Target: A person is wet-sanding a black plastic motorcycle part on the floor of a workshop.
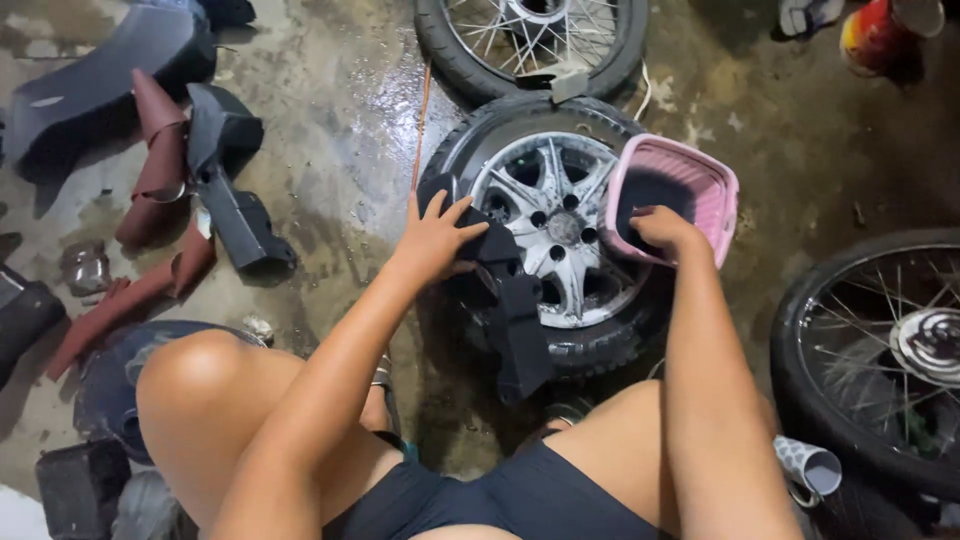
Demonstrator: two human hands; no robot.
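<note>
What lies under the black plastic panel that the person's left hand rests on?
Under the black plastic panel lies a tyre with a silver alloy wheel, flat on the wet concrete floor. The left hand presses the panel's upper end. The wheel's left part is covered.

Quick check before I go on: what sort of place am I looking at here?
Probably a motorcycle repair or wash area on a wet concrete floor. Wheels lie about: an alloy wheel and a spoked wheel. Detached body panels sit to the left.
</note>
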